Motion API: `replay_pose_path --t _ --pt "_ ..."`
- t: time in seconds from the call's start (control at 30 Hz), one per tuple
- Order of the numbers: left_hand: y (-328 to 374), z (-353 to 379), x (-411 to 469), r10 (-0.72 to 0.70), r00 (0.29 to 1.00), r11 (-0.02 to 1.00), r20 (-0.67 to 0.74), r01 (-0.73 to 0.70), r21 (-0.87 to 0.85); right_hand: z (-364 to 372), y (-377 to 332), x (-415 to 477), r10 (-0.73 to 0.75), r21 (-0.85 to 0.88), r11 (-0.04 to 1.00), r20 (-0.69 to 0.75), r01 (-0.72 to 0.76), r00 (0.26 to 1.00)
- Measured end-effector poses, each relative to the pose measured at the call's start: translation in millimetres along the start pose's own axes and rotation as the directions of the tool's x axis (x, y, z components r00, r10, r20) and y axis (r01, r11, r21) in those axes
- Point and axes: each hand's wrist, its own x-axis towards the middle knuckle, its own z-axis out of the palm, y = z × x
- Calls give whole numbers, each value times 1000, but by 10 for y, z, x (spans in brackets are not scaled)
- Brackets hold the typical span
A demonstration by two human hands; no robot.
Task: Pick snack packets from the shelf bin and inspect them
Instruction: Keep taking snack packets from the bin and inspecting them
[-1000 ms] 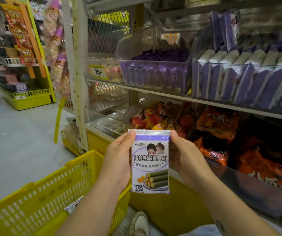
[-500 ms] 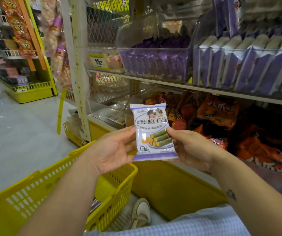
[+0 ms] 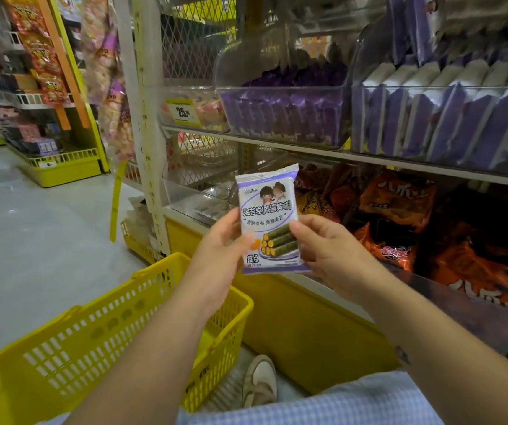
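Against the frame half a second back, the snack packet (image 3: pixel 269 220) is seen held a little more upright, leaning only slightly to the right. The grip has been kept on both lower edges. Compared with one second back, the packet has been lifted from below the lower bins to the level of them, and the thumbs have slid from its top corners to its lower half.

Far left: an aisle rack (image 3: pixel 47 87) of orange-red hanging bags, glossy and crinkled, is seen over a yellow base across a smooth pale floor (image 3: pixel 31 240).

Near left: a yellow basket (image 3: pixel 108 332) of rigid plastic, walls pierced with slotted rows, is seen low beside the shelf; the left forearm crosses above it.

Centre: the left hand (image 3: pixel 216 256) is pinching the packet's lower left edge, thumb on the front, fingers behind. The packet is a flat, glossy film pouch, white with purple bands, crimped at top and bottom, printed with green rolls. It is held in the air in front of the lower shelf bin, not touching it. The right hand (image 3: pixel 326 250) is pinching the lower right edge likewise.

Below, a pale shoe (image 3: pixel 260 381) and checked blue fabric (image 3: pixel 323 406) are seen.

Right: clear plastic bins (image 3: pixel 283 118) on the upper shelf are packed with upright purple packs; orange bags (image 3: pixel 397 200), creased and shiny, are heaped in the lower bin.
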Motion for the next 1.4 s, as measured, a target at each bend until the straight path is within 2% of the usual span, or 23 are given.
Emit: replay_pose_path --t 0.07,0.1,0.2,0.3,0.43,0.53,0.6,0.7,0.9,1.03,1.2,1.3,1.4 --pt "-13 73 -49 45 990 998 133 -39 -50 85 3 -2 -113 -61 992 -40 111 993" --pt "-21 89 -54 39 984 995 172 -23 -95 126 -6 -16 -160 -82 984 -14 159 987" --pt "-67 82 -23 -12 976 976 218 59 -209 211 -12 -74 -234 -127 960 127 250 964" --pt "-64 46 -23 -19 971 974 236 71 -214 219 -20 -114 -240 -120 956 209 268 948" --pt "-33 -32 -11 -2 972 941 236 81 -327 176 -72 -159 -229 -170 954 121 248 966" --pt "-21 -40 -12 34 962 922 272 75 -380 116 -99 -134 -250 -313 919 2 238 968" --pt "-30 -28 -17 44 955 920 292 75 -384 75 -113 -105 -206 -329 926 -35 183 978" --pt "-25 -5 -29 61 953 921 298 61 -384 7 -128 -80 -162 -299 941 8 157 987" --pt "-92 6 17 54 989 951 135 -10 -310 -15 -149 -109 -260 -323 904 101 279 960" --pt "-98 -7 -5 44 972 952 232 29 -304 17 -223 -158 -289 -394 853 192 343 938" --pt "-81 -58 20 34 962 878 271 101 -469 9 -261 -200 -273 -328 874 276 358 921" --pt "-51 -121 55 44 971 814 233 100 -572 -5 -251 -211 -248 -210 930 253 303 935" --pt "-26 -181 70 29 979 772 201 106 -627 10 -235 -224 -252 -160 943 226 291 941"
